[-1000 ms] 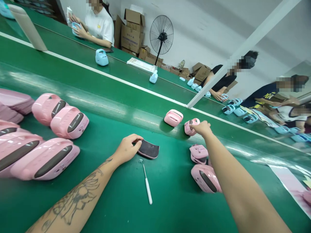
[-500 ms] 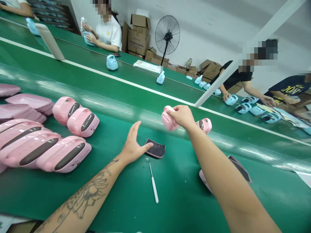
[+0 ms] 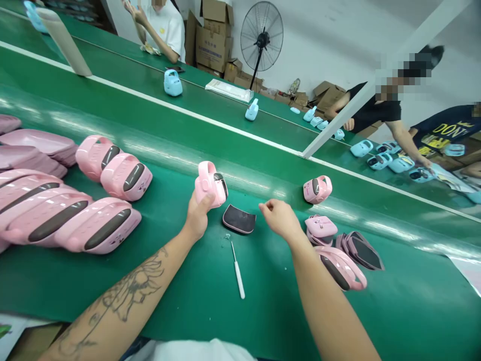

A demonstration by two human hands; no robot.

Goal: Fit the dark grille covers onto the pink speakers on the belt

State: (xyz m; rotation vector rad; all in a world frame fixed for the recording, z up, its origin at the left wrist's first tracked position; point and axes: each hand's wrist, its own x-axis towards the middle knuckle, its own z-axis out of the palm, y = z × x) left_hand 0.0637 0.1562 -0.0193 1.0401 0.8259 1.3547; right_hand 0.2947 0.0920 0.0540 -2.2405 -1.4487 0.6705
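Observation:
My left hand grips a pink plastic housing with a loop handle and a dark window, raised over the green bench. Just right of it lies a curved dark panel. My right hand is closed, its fingertips pinched beside that panel; whether anything small sits in them is hidden. Below the panel rests a thin tool with a white handle and a metal shaft. Beyond my right hand stands another pink housing on the belt's near edge.
At left are long pink housings, stacked pink shells and a handled pink housing. To the right lie pink pieces and dark panels. Across the belt, co-workers handle blue housings; a white post rises there.
The pink housing has passed from my right hand to my left. My right hand has drawn back toward me, and my left has closed around the housing. The view has tilted down slightly.

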